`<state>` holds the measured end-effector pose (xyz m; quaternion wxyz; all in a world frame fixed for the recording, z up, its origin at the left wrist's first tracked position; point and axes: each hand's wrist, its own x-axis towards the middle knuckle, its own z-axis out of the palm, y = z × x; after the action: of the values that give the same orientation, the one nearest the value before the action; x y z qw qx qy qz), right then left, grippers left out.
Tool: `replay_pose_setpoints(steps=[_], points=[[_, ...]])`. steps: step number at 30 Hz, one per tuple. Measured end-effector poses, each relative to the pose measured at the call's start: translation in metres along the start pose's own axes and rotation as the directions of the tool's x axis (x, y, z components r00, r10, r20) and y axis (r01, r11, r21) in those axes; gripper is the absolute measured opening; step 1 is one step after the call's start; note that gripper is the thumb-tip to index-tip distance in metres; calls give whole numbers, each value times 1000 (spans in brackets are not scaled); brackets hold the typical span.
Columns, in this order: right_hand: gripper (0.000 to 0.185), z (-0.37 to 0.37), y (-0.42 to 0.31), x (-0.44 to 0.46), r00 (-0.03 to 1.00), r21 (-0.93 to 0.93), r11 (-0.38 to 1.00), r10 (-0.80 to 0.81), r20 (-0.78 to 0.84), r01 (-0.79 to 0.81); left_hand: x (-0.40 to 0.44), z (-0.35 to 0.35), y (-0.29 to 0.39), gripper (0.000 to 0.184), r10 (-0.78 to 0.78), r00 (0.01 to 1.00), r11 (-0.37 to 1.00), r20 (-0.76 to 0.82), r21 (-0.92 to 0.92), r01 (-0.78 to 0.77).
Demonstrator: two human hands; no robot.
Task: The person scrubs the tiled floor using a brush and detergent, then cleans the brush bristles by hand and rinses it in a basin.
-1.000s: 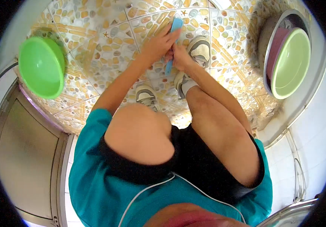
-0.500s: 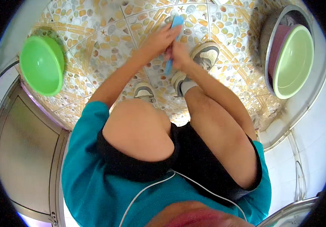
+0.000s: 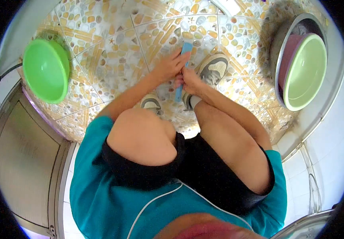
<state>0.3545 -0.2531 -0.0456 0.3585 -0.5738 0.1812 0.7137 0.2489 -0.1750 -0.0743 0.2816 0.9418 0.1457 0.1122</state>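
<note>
A long, narrow light-blue object (image 3: 178,95) is held between both hands over the floor, one end pointing away from me and the other toward my feet; its exact kind does not show. My left hand (image 3: 169,67) has its fingers closed over the far part, below the blue tip. Close against it, my right hand (image 3: 190,79) is closed around the middle, its fingers partly hiding the object. The two hands touch or nearly touch. My right shoe (image 3: 213,68) is just beside the right hand, and my left shoe (image 3: 151,102) lies nearer to me.
On the left stands a green basin (image 3: 46,71), near a metal-framed door (image 3: 28,155). To the right, a pale green basin (image 3: 305,73) sits with a pinkish one inside a large metal basin (image 3: 277,75). A white object (image 3: 227,6) lies at the far edge of the pebble-patterned floor (image 3: 112,59).
Both hands and the blue object have come closer to my feet and knees. The grip looks much the same. The view has tilted slightly, showing more of the white object at the far edge.
</note>
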Motion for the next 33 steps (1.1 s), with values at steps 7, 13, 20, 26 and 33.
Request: replay_pose_setpoints(steps=[7, 13, 20, 26, 33], points=[[36, -3, -36, 30, 989, -12, 989, -148, 8, 148, 55, -12, -40, 48, 2, 998, 1000, -67, 5, -2], [38, -12, 9, -3, 986, -135, 977, 167, 23, -162, -5, 7, 8, 46, -42, 990, 999, -132, -25, 39], [41, -9, -26, 47, 979, -65, 980, -184, 84, 190, 32, -18, -35, 50, -69, 991, 994, -115, -94, 58], [42, -24, 22, 37, 990, -624, 770, -77, 120, 135, -41, 14, -18, 44, -177, 974, 984, -139, -39, 173], [45, 22, -64, 58, 948, -611, 725, -234, 215, 318, 1, -25, -69, 44, -164, 965, 980, -204, 75, 183]])
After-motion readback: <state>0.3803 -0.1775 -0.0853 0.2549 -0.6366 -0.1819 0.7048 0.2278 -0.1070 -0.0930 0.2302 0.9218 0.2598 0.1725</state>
